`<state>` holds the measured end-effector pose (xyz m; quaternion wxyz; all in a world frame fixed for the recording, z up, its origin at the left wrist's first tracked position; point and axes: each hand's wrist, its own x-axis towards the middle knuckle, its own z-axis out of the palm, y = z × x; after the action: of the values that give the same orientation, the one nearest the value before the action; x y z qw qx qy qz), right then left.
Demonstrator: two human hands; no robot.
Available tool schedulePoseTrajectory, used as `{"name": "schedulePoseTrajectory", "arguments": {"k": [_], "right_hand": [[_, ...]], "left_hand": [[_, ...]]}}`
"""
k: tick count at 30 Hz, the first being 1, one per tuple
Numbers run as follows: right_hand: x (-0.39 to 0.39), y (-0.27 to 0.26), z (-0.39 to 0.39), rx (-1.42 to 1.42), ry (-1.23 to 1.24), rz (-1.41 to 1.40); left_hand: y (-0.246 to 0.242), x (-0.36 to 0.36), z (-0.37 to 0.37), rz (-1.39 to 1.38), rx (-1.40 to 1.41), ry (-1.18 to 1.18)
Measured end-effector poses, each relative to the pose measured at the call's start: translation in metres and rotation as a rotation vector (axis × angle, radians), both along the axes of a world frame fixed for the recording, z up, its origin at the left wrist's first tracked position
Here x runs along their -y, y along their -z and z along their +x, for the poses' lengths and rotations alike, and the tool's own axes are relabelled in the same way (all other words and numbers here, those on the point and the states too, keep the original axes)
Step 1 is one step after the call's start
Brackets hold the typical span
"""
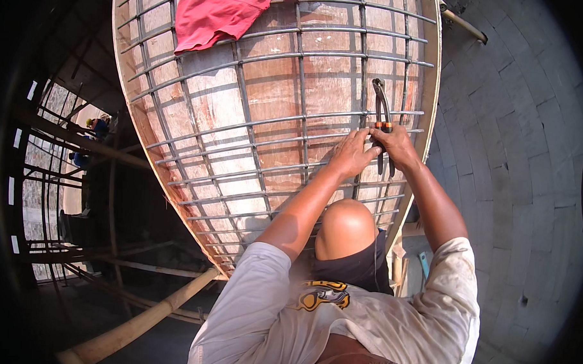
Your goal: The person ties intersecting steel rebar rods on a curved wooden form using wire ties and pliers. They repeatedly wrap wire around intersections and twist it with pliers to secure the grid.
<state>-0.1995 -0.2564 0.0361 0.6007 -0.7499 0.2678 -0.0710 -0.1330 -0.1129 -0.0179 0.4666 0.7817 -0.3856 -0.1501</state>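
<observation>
My right hand [396, 144] is closed around the handles of end-cutting pincers [378, 125], with orange bands and dark grips. The tool's jaws point away from me, above a steel reinforcing-bar grid [274, 121]. Close beside it, my left hand [350, 153] rests over the bars, its fingertips meeting near my right thumb. Whether those left fingers pinch a tie wire cannot be made out. Beneath the grid lie plywood formwork boards [270, 90] with raised edges. My bent knee [350, 222] stands just below both hands.
A red cloth [220, 20] drapes over the far bars. To the right is a grey block wall [504, 165]. A bamboo pole [147, 316] slants at lower left, near a dark drop. Bar ends project along the formwork's right edge. People [100, 126] are visible at far left among scaffolding.
</observation>
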Motion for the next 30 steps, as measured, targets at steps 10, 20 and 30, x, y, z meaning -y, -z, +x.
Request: {"name": "schedulePoseTrajectory", "arguments": {"k": [10,20,30], "right_hand": [[0.011,-0.005,0.003,0.049,-0.013,0.328],[0.017,0.001,-0.006,-0.025,-0.032,0.076],[0.028,-0.016,-0.008,-0.005,-0.026,0.134]], "left_hand": [[-0.044,0.000,0.071,0.040,0.600,0.057],[-0.027,0.026,0.078,0.118,0.432,0.042],[-0.038,0.030,0.075,0.156,0.333,0.010]]}}
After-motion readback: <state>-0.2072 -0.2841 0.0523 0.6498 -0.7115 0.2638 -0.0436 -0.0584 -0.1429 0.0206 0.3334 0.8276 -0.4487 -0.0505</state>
